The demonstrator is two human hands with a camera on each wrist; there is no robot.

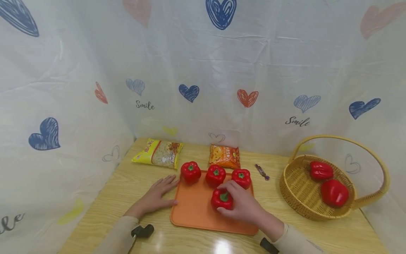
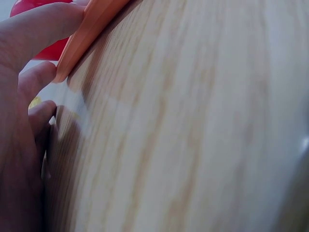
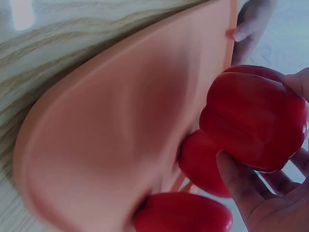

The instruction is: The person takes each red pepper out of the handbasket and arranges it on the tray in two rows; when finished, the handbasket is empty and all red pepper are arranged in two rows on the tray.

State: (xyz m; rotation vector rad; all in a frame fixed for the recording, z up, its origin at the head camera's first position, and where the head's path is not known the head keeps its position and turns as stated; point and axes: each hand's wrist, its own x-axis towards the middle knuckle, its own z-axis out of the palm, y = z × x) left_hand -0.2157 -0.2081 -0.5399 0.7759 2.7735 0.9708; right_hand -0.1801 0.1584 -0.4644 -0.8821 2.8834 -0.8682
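In the head view my right hand (image 1: 242, 204) grips a red bell pepper (image 1: 221, 199), stem up, over the middle of an orange tray (image 1: 190, 211). The right wrist view shows thumb and fingers around that pepper's sides. Along the tray's far edge stand three more red peppers: a left one (image 1: 191, 172), a middle one (image 1: 215, 175) and a right one (image 1: 241, 178). My left hand (image 1: 157, 195) lies at the tray's left edge, fingers spread. Its fingertips touch the rim in the left wrist view.
A wicker basket (image 1: 295, 197) with a tall handle stands at the right, two red peppers inside. Behind the tray lie a yellow bag (image 1: 163, 153) and an orange snack packet (image 1: 224, 156). A small purple-wrapped candy (image 1: 262, 172) lies right of the tray. A heart-print curtain (image 1: 190, 63) encloses the wooden table.
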